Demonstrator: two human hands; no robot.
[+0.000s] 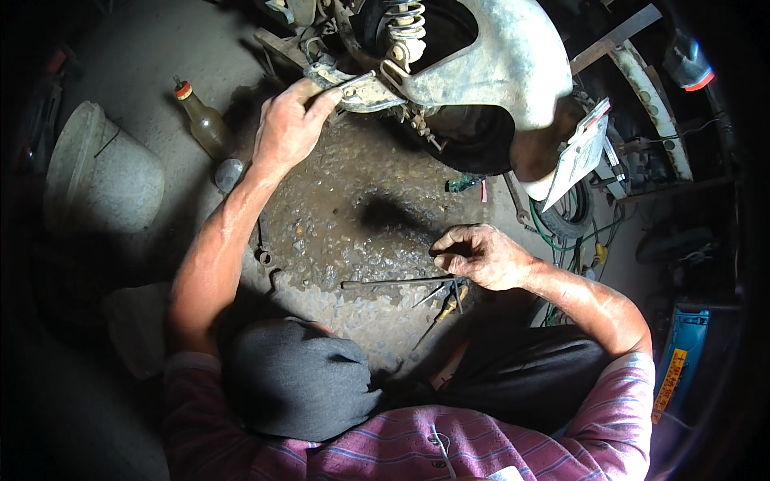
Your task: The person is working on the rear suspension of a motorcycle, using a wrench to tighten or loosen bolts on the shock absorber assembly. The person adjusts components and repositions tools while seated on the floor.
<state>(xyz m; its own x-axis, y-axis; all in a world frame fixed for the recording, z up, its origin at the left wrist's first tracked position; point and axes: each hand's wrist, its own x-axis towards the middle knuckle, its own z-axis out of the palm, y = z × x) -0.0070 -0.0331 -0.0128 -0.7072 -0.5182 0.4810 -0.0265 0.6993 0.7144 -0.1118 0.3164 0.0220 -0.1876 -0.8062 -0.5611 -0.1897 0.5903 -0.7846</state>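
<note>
The rear of a motorcycle, with a pale, scuffed mudguard (513, 60), a coil spring shock (407, 24) and a dirty metal swingarm (369, 98), is at the top of the head view. My left hand (290, 124) is closed on the swingarm's near left end, thumb along its top beside a thin metal rod (357, 80). Lower right, my right hand (485, 258) hangs over the floor, fingers curled and thumb near the forefinger; whatever they hold is hidden. Just below it lie a long dark bar (385, 283) and a screwdriver with a yellowish handle (453, 302).
Wet, gritty floor (345, 192) lies between my hands. Leftward are a brown bottle (202, 120) with a red cap and a grey bucket (120, 176). To the right are a wrench (517, 200), a small tyre (568, 212), a hanging white plate (579, 152) and a blue case (682, 353).
</note>
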